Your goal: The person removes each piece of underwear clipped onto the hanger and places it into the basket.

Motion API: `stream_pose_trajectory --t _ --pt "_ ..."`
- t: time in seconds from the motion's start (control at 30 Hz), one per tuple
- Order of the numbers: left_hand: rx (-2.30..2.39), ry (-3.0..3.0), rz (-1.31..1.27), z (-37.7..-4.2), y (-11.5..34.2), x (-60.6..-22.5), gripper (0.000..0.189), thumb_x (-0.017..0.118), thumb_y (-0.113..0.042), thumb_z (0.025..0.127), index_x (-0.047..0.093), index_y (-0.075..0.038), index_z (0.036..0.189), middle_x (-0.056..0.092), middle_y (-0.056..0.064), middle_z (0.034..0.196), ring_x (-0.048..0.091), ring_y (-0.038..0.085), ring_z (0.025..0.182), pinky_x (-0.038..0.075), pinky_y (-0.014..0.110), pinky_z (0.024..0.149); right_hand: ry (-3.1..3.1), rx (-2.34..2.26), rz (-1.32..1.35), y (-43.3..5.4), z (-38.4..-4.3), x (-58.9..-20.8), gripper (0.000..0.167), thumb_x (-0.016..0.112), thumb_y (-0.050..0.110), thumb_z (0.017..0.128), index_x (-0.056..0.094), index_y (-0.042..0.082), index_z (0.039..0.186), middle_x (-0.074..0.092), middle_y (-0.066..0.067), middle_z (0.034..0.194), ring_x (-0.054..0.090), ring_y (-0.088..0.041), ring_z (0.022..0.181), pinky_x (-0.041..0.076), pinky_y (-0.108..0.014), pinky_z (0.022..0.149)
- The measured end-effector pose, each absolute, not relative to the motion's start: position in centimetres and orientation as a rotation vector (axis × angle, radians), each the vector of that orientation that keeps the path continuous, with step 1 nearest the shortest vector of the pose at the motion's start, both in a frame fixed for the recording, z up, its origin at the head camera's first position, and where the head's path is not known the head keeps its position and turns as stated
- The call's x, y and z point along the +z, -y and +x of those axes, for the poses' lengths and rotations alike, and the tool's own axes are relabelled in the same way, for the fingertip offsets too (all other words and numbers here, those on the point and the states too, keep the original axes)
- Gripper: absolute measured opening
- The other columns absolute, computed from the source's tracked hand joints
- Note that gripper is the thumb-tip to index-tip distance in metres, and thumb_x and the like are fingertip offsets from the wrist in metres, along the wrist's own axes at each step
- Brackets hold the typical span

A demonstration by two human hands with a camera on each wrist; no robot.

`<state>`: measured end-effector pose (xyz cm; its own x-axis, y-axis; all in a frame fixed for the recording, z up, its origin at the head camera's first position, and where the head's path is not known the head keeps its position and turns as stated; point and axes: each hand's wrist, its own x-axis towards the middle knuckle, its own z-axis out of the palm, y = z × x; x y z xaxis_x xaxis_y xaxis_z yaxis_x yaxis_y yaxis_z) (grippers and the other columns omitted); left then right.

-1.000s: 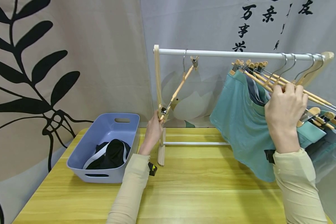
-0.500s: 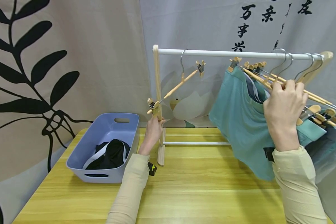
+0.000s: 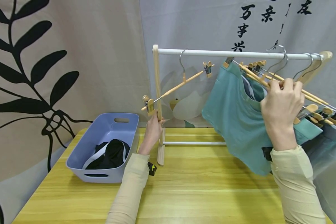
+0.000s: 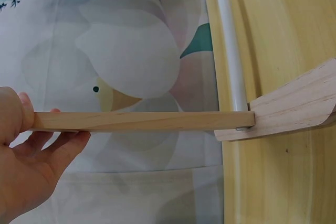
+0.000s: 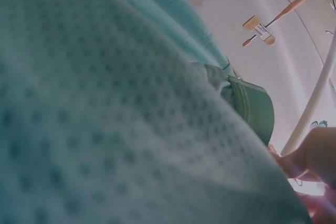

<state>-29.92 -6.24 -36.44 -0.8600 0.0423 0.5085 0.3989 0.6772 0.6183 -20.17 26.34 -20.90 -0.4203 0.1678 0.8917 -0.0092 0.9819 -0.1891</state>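
Observation:
At the left end of the clothes rack, my left hand [image 3: 152, 132] holds the wooden post [image 4: 157, 121] between thumb and fingers. Just above it, a bare wooden clip hanger [image 3: 177, 88] hangs at a slant from the white rail [image 3: 212, 53]. My right hand [image 3: 282, 113] grips the bar of a clip hanger carrying teal shorts [image 3: 238, 124]. The fingertips are partly hidden behind the bar. Teal cloth fills most of the right wrist view, with part of the right hand [image 5: 315, 156] at its edge.
A blue-purple basket [image 3: 107, 124] with a black, white-edged garment [image 3: 112, 155] inside stands on the table [image 3: 207, 193] at left. Several more hangers with clothes crowd the rail's right end. A patterned curtain [image 3: 100, 62] hangs behind.
The bare hanger has swung round, its near end going left and its far end right. My right hand and the teal shorts have shifted slightly left. My left hand stays on the post.

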Motion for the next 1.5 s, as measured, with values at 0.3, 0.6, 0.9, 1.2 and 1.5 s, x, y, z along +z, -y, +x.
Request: stream_pose_trajectory --t 0.3,0.6,0.9,1.2,1.5 --pt "-1.077 2.389 -0.403 -29.9 6.3 -36.5 0.031 0.053 -0.002 0.094 0.043 0.0 0.124 0.065 0.018 0.102 0.067 0.035 0.095 0.055 0.046 0.077 1.907 0.218 -0.034 -26.0 -20.5 -21.5 0.023 0.053 0.007 0.093 0.067 -0.008 0.104 0.059 -0.03 0.093 0.049 -0.049 0.087 0.038 -0.062 0.071" --pt "-1.099 2.394 -0.4 -29.8 6.3 -36.5 0.032 0.053 -0.003 0.095 0.042 0.0 0.125 0.065 0.018 0.102 0.067 0.035 0.096 0.056 0.046 0.077 1.857 0.147 0.028 -25.6 -20.5 -22.1 0.024 0.053 0.01 0.094 0.067 -0.009 0.098 0.058 -0.029 0.089 0.049 -0.048 0.084 0.037 -0.058 0.067" --pt "-1.121 2.385 -0.402 -29.8 6.3 -36.5 0.035 0.053 -0.004 0.094 0.042 -0.001 0.127 0.064 0.018 0.102 0.066 0.036 0.098 0.055 0.047 0.077 1.848 0.142 0.05 -24.9 -20.3 -22.9 0.024 0.05 0.01 0.095 0.067 -0.007 0.096 0.057 -0.027 0.088 0.047 -0.045 0.081 0.039 -0.057 0.06" --pt "-1.125 2.394 -0.395 -29.8 6.3 -36.5 0.034 0.053 -0.004 0.095 0.042 -0.001 0.127 0.064 0.018 0.103 0.066 0.036 0.099 0.056 0.046 0.078 1.885 0.104 0.047 -24.6 -19.8 -23.7 0.029 0.042 0.008 0.097 0.067 -0.008 0.095 0.057 -0.028 0.088 0.046 -0.043 0.078 0.04 -0.056 0.048" --pt "-1.14 2.399 -0.39 -29.9 6.3 -36.5 0.035 0.053 -0.005 0.095 0.041 -0.001 0.128 0.064 0.017 0.103 0.066 0.035 0.1 0.056 0.044 0.079 1.924 0.089 0.076 -24.3 -20.0 -24.5 0.025 0.047 0.006 0.095 0.066 -0.009 0.093 0.055 -0.027 0.086 0.048 -0.044 0.08 0.041 -0.058 0.047"
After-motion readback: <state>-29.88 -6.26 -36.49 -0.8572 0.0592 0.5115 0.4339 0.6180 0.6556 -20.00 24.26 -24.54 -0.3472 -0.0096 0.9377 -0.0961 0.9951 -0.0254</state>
